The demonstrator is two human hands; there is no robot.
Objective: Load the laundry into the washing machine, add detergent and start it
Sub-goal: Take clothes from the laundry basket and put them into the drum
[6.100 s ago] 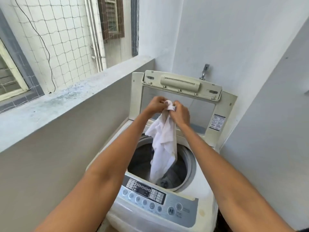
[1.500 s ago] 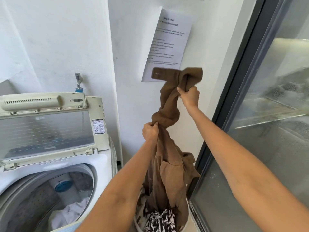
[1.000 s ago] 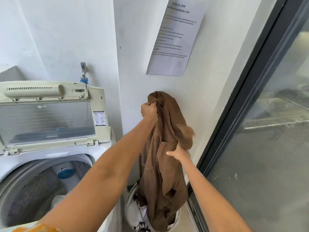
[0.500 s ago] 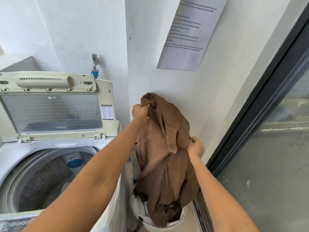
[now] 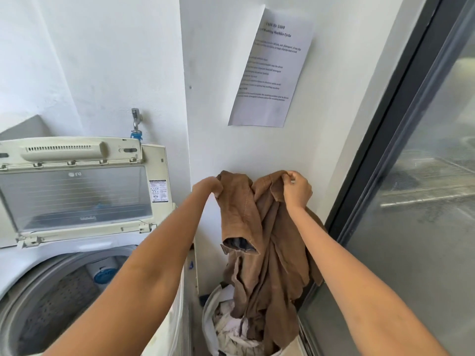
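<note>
Right hand [image 5: 297, 190] risen, regripping brown garment [image 5: 259, 242].

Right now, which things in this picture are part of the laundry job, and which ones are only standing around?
Part of the job:
- brown garment, gripped by left hand and right hand
- laundry basket with white clothes
- washing machine, lid raised

Just there:
- printed sheet on the wall
- tap
- glass door

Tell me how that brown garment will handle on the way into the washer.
Likely floppy: the brown garment hangs in folds from both hands, left hand and right hand. Its tail reaches the laundry basket, so it may drag. The ribbed cloth looks fairly thick, probably grippy.
</note>
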